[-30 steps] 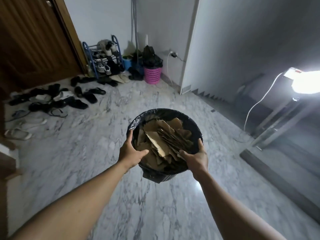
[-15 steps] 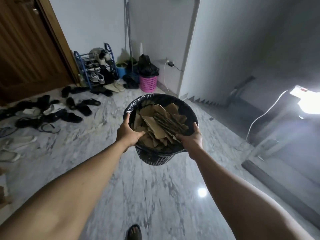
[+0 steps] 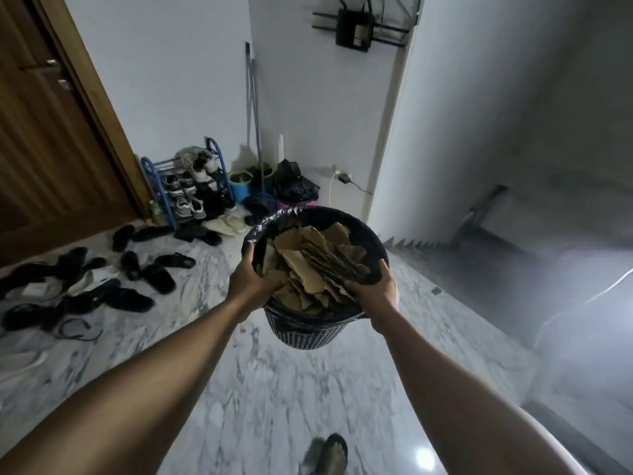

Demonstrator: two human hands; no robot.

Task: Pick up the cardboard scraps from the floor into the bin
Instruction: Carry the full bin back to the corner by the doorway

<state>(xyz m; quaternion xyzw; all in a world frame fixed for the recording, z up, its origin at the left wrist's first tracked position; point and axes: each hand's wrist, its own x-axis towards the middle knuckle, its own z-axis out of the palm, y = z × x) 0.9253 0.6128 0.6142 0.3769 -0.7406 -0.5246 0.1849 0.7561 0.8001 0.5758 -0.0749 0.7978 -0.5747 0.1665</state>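
A round black mesh bin lined with a black plastic bag hangs in the air in front of me, well above the marble floor. It is piled to the rim with brown cardboard scraps. My left hand grips the bin's left rim, thumb over the edge. On the right rim my right hand holds on, fingers pressing against the scraps. No scraps show on the visible floor.
Several dark sandals lie scattered on the floor at left. A blue shoe rack, buckets, broom handles and a pink basket stand against the far wall. A wooden door is at left. My foot is below.
Both hands have lifted the bin higher and carried it forward toward the far wall. The view has tilted up, and the bright lamp at right has left the frame.
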